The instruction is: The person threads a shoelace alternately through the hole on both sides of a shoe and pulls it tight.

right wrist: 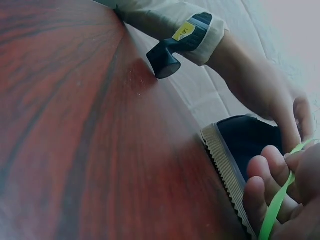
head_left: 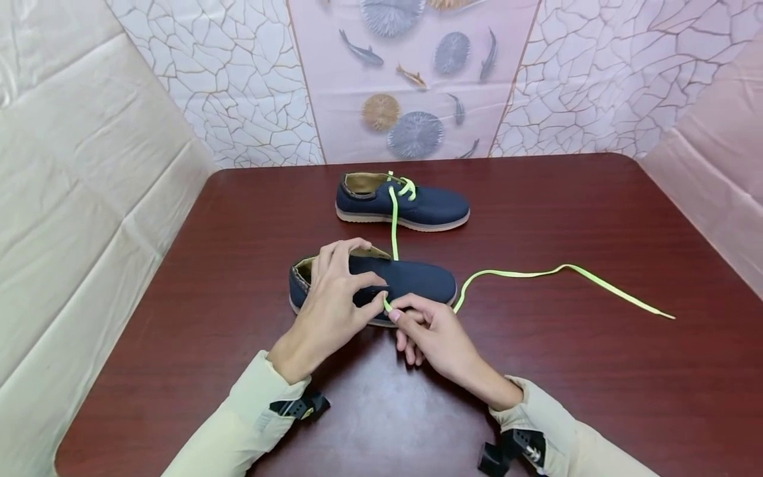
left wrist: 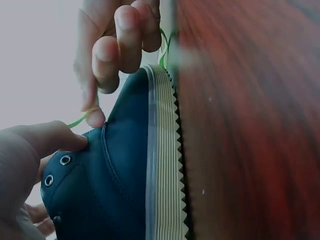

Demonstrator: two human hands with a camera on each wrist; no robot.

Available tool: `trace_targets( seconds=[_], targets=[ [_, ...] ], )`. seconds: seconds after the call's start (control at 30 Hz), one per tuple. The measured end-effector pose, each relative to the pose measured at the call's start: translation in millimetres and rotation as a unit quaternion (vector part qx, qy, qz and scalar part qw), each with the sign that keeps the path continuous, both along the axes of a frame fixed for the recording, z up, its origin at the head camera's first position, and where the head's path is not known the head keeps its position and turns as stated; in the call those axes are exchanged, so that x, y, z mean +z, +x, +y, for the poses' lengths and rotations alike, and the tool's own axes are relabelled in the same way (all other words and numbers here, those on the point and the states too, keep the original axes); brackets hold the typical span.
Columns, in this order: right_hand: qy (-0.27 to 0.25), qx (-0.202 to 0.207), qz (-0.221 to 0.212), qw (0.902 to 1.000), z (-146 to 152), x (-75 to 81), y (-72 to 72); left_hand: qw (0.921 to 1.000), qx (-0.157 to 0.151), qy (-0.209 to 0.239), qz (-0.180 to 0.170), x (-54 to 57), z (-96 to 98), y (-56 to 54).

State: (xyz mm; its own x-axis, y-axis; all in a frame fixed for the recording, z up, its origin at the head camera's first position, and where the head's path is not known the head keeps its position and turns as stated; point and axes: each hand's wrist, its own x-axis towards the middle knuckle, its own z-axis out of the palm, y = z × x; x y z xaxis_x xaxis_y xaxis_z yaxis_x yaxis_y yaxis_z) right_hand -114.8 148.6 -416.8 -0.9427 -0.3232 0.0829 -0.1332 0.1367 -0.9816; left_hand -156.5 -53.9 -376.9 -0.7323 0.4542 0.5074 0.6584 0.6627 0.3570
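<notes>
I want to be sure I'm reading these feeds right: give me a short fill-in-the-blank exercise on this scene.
1. The right hand's grip pinches a bright green ____.
2. In the head view, the toes of the near shoe and the far shoe point to the ____.
3. Of those two shoes, near and far, the left hand's grip is on the ____ one.

Missing words: lace; right; near.

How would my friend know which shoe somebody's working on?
Start at the dark red table, then find the person's left grip. It holds the nearer navy shoe. That sets it apart from the farther navy shoe, which neither grip touches.
</notes>
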Motion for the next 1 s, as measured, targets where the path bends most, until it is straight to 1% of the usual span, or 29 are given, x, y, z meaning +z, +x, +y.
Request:
trace_targets(
  seconds=[0.1,0.13,0.17,0.23,0.3,0.33,0.43,0.53,0.6,0.73,0.87,1.0],
  targets=[
    [0.001,0.011,0.01,0.9999,-2.7,-1.8,-0.5,0.9982,-0.026,-0.039,0.037,1.1,-3.4,-1.6],
    [0.0,0.013,0.012,0.9999,-3.5,-2.1,-0.8,0.9975,-0.037,-0.047,0.037,1.9,-4.4,-1.8],
    [-0.002,0.014,0.01,0.9999,-4.0,-2.0,-1.0,0.997,-0.049,-0.053,0.029,2.5,-5.2,-2.0],
    [-0.003,0.01,0.008,0.9999,-4.0,-1.8,-1.3,0.9964,-0.069,-0.048,-0.005,3.0,-5.7,-2.6],
    [-0.005,0.001,0.005,1.0,-3.3,-0.9,-0.9,0.9957,-0.073,-0.031,-0.048,2.9,-4.9,-3.0],
    [-0.005,-0.005,0.004,1.0,-2.6,-0.4,-0.6,0.9949,-0.072,-0.019,-0.069,3.0,-4.3,-3.0],
    [0.004,-0.028,0.002,0.9996,-0.8,1.1,0.7,0.9911,-0.053,0.018,-0.12,3.0,-1.7,-2.0],
    [0.013,-0.045,-0.001,0.9989,0.2,2.2,1.5,0.9866,-0.029,0.042,-0.155,4.6,0.7,1.3],
    [0.015,-0.052,0.0,0.9985,0.7,2.9,1.6,0.9832,-0.018,0.051,-0.174,5.5,2.1,2.6],
    [-0.004,-0.045,-0.002,0.999,1.6,3.2,1.3,0.9815,-0.012,0.049,-0.184,6.1,3.5,2.2],
    [-0.015,-0.02,0.007,0.9997,2.2,2.1,1.8,0.9834,-0.02,0.041,-0.176,5.7,3.0,1.2],
    [-0.009,-0.011,0.019,0.9997,1.2,0.8,3.7,0.9841,-0.023,0.038,-0.172,4.5,0.9,2.3]
  ],
)
